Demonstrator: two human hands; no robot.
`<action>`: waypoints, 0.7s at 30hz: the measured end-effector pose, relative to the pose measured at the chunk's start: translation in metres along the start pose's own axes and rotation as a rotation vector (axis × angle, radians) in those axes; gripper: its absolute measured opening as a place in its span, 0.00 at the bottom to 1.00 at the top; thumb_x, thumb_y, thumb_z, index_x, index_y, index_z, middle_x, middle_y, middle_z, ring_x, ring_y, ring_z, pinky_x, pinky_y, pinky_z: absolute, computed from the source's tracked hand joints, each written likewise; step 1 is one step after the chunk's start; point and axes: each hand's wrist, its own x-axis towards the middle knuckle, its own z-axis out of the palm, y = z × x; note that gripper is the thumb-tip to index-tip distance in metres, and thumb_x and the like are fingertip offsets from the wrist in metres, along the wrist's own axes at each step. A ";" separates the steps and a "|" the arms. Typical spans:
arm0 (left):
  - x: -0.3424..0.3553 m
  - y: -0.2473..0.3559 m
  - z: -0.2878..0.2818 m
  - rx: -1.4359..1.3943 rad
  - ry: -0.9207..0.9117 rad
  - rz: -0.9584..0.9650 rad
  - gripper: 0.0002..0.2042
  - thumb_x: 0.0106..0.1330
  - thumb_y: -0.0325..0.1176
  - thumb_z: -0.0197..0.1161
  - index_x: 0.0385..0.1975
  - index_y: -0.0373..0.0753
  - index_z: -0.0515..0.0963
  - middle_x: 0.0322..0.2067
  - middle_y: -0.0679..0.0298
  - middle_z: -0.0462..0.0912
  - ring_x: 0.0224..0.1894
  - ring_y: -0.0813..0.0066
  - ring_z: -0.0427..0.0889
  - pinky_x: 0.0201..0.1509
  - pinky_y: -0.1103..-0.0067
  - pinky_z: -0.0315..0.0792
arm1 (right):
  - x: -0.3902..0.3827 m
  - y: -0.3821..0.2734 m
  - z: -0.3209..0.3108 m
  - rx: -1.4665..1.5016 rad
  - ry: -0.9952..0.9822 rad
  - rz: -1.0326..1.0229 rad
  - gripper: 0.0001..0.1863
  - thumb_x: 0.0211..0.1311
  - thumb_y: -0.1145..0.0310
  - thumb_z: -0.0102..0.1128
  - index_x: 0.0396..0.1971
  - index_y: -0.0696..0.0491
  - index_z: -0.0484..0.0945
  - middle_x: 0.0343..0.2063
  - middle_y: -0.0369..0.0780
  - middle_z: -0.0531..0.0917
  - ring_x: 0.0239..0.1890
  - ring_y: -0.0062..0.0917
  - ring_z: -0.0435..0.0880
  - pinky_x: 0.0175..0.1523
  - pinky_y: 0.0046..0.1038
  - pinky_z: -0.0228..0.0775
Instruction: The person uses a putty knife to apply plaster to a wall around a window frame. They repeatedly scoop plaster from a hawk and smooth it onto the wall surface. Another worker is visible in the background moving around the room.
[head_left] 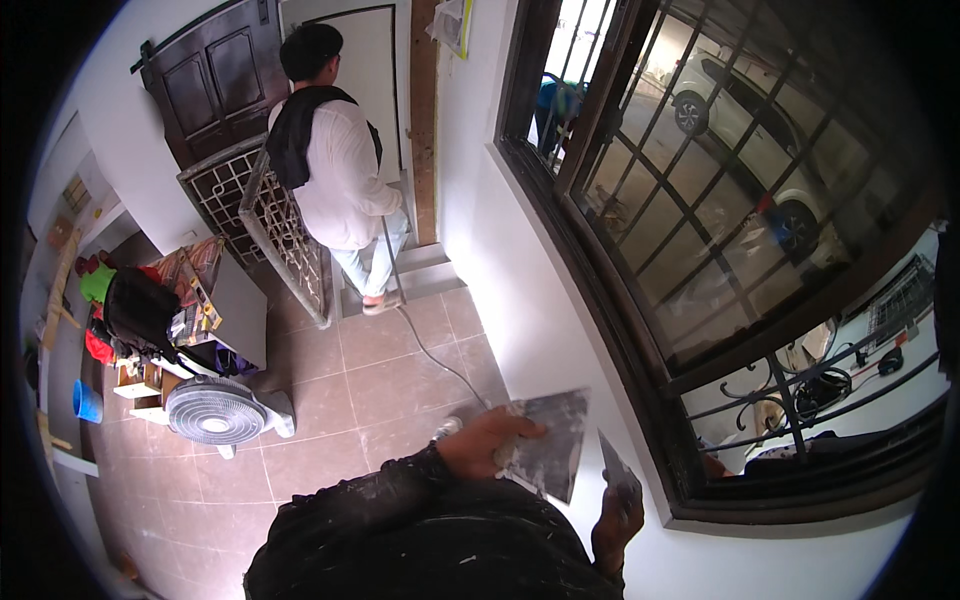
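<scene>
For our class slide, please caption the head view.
Left hand and right hand hold flat blades beside a barred window.

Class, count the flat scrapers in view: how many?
2: a wide scraper in the left hand and another scraper, seen at a slant, in the right hand. More could be hidden.

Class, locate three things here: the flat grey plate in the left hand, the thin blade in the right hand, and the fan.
Flat plate (557, 446): head view, on its smeared face.
Thin blade (613, 461): head view, on its dark side.
Fan (213, 412): head view, on its round grille.
</scene>
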 end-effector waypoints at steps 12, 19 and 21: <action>0.011 0.039 -0.110 -0.478 0.209 -0.026 0.20 0.69 0.28 0.56 0.59 0.30 0.68 0.53 0.54 0.78 0.55 0.62 0.79 0.61 0.69 0.73 | 0.132 -0.076 0.134 -0.402 -0.713 -0.747 0.36 0.44 0.88 0.56 0.59 0.47 0.74 0.55 0.52 0.73 0.59 0.48 0.73 0.62 0.42 0.68; 0.010 0.133 -0.247 -0.836 0.374 0.055 0.22 0.67 0.27 0.56 0.60 0.32 0.67 0.51 0.54 0.80 0.51 0.60 0.82 0.58 0.63 0.76 | 0.209 -0.069 0.288 -0.499 -0.712 -0.700 0.31 0.52 0.85 0.53 0.59 0.49 0.75 0.55 0.51 0.73 0.58 0.47 0.73 0.61 0.41 0.70; 0.009 0.155 -0.288 -0.800 0.414 0.171 0.21 0.66 0.27 0.57 0.59 0.33 0.69 0.51 0.56 0.81 0.51 0.61 0.82 0.57 0.64 0.76 | 0.226 -0.061 0.328 -0.475 -0.728 -0.553 0.26 0.58 0.82 0.53 0.58 0.52 0.74 0.53 0.50 0.76 0.57 0.44 0.76 0.60 0.35 0.71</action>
